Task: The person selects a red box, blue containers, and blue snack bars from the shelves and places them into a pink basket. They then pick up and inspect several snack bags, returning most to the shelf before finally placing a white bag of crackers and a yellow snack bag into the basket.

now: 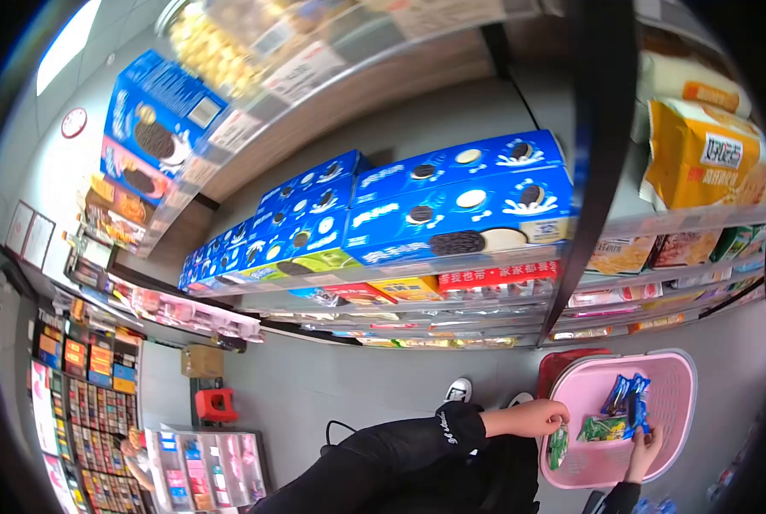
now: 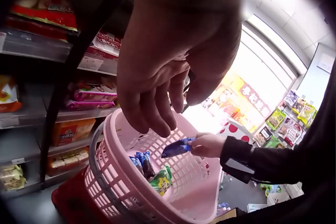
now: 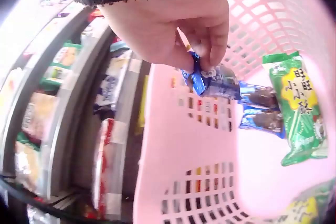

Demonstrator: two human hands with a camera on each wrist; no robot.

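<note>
My right hand pinches one end of a small blue snack packet above the inside of a pink basket. In the left wrist view the same packet tilts down from the fingertips. Over the basket's near side hangs my left hand, fingers loosely curled, nothing in them; the head view shows this hand at the rim. Two more blue packets lie on the basket floor beside a green snack packet. Another green packet is below the left hand.
Shelves of blue cookie boxes rise in front, with a yellow snack bag at the right. A red basket shows behind the pink one. Farther left stand a red stool and a display case.
</note>
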